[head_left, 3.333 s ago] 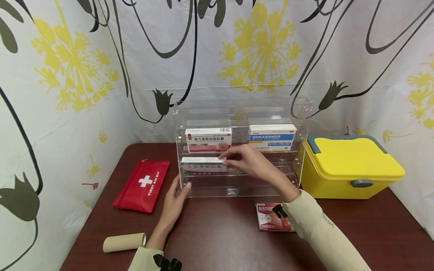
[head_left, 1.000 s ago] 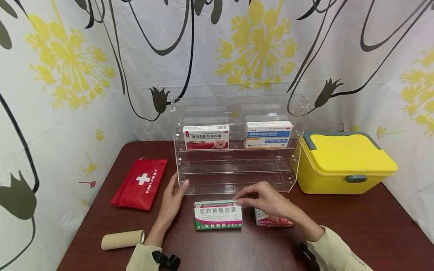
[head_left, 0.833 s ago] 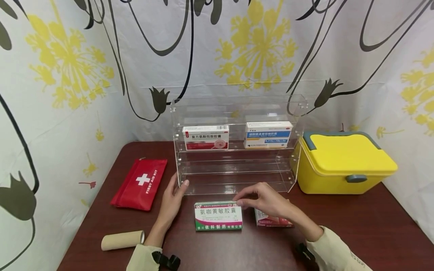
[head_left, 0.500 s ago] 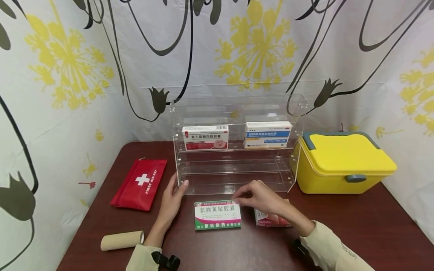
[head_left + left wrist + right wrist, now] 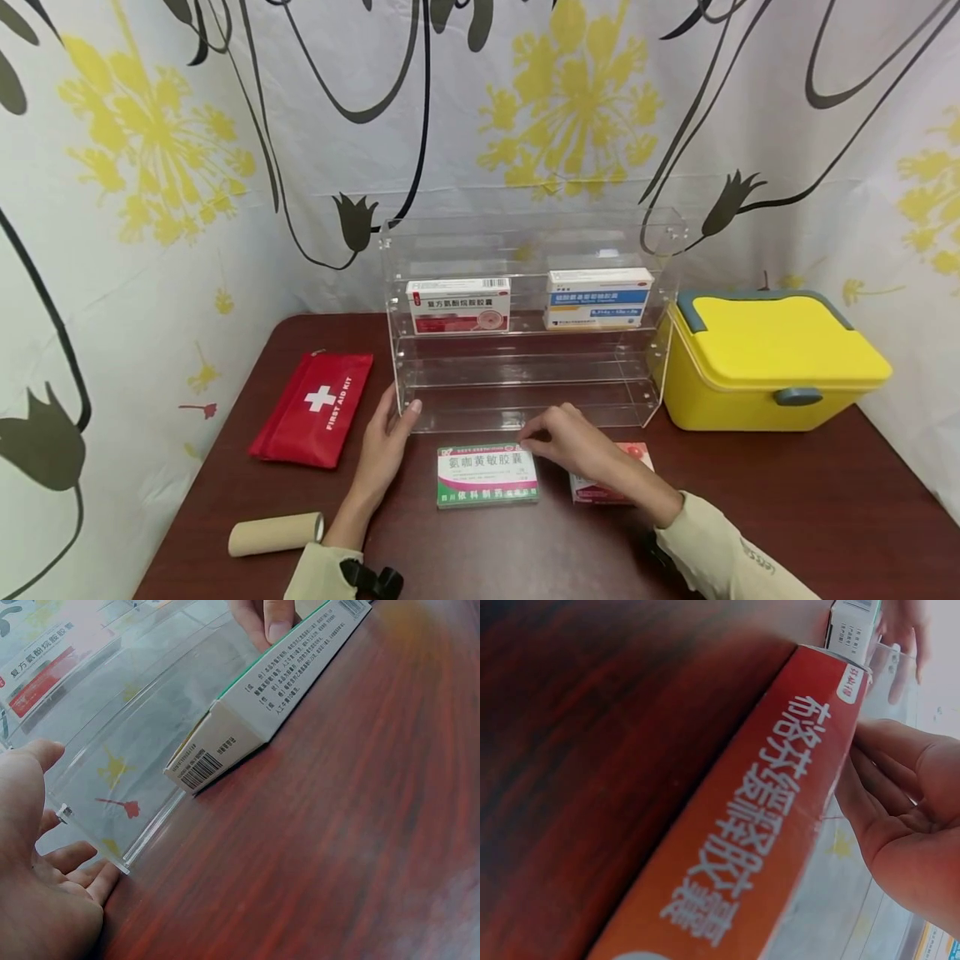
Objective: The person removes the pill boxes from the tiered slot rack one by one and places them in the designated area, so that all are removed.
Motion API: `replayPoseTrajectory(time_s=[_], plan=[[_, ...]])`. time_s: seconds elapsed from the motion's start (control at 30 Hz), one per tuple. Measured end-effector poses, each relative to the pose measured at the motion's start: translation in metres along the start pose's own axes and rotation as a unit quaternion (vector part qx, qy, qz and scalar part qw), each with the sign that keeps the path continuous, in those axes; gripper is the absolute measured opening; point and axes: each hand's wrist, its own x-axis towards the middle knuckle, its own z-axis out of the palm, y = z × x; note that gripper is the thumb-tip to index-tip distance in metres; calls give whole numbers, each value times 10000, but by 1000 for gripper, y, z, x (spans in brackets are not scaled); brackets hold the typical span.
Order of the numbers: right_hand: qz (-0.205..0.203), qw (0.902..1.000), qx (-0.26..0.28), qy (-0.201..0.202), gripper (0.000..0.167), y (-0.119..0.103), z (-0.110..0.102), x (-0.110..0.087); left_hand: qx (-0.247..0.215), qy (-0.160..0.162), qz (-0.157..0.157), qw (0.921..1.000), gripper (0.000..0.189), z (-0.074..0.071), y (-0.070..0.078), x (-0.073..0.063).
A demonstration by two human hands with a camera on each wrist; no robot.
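Observation:
A white, green and pink medicine box (image 5: pixel 487 479) lies on the table in front of a clear acrylic rack (image 5: pixel 517 385). Thumb and fingertips of my right hand (image 5: pixel 576 443) pinch its far right corner; the left wrist view shows those fingers behind its upper edge. My left hand (image 5: pixel 381 454) grips the rack's lower left corner, thumb in front and other fingers behind the side panel. A red medicine box (image 5: pixel 757 817) lies beneath my right forearm, partly hidden in the head view. On the upper shelf stand a white-and-red box (image 5: pixel 459 307) and a white-and-blue box (image 5: pixel 598 298).
A red first aid pouch (image 5: pixel 315 408) lies left of the rack. Nearer me is a cardboard tube (image 5: pixel 273 534). A yellow lidded case (image 5: pixel 780 358) stands close to the rack's right side. Patterned cloth (image 5: pixel 480 158) hangs behind the table (image 5: pixel 480 558).
My right hand has brought the green-and-pink medicine box from the rack's lower shelf down to the table. Lately its near edge has settled and my right forearm has shifted slightly left. My left hand keeps still.

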Motion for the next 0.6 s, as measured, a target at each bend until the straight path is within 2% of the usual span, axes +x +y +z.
replayPoseTrajectory(time_s=[0.33,0.5,0.6], plan=[[-93,9998,-190,72,8,-2,0,0,48,1,-24,10000,63,-1,1,1],[-314,9985,-321,328,9,0,-3,-7,62,16,-78,9999,64,-1,1,0],[-431,9971,-278,562,12,1,-14,-18,76,20,-61,10000,64,0,1,-1]])
